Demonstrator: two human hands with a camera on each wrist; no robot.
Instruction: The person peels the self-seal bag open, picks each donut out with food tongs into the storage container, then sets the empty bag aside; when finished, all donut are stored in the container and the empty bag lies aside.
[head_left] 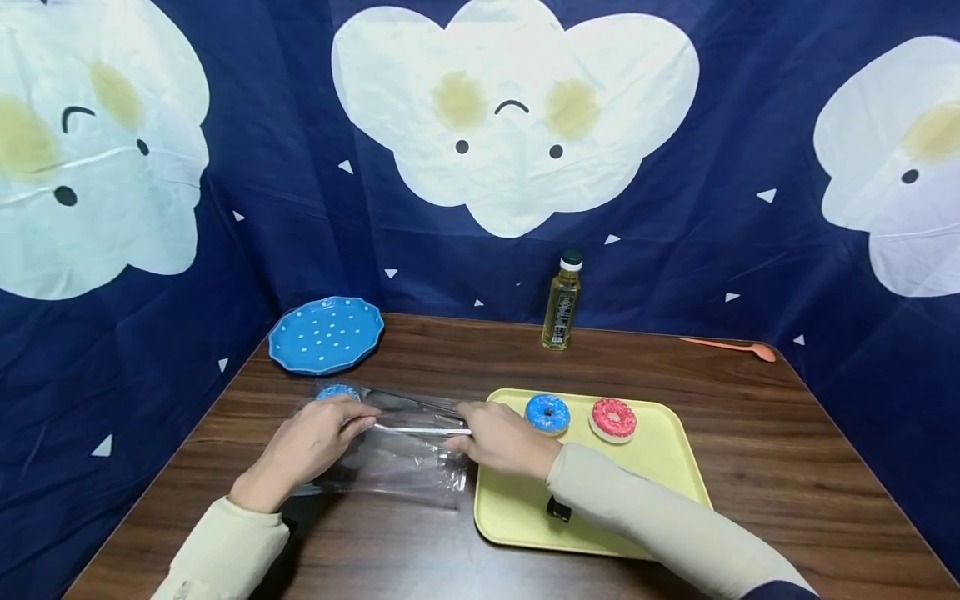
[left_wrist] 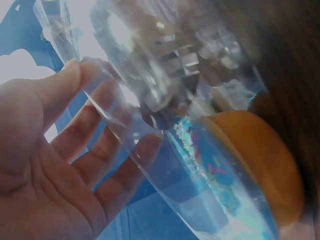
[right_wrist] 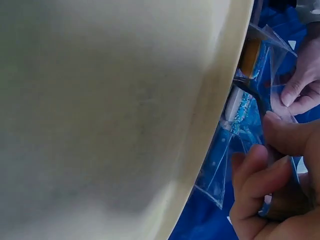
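A clear plastic bag [head_left: 405, 471] lies across the table's left half, held by my left hand [head_left: 318, 442] with thumb and fingertips at its edge. In the left wrist view, a doughnut [left_wrist: 260, 160] with blue icing and sprinkles shows through the film, its brown side outward. My right hand [head_left: 502, 437] grips metal tongs [head_left: 420, 431], whose arms reach left into the bag. Their dark tip [right_wrist: 245, 85] shows beside the bagged doughnuts in the right wrist view. Under my right forearm is a yellow tray [head_left: 600, 533] carrying a blue doughnut [head_left: 547, 413] and a pink doughnut [head_left: 613, 419].
A blue dotted plate [head_left: 326, 335] stands at the table's back left. An oil bottle [head_left: 562, 302] is upright at the back edge, and an orange spoon [head_left: 731, 347] lies at the back right. A dark blue cloth [head_left: 300, 217] with cloud prints hangs behind.
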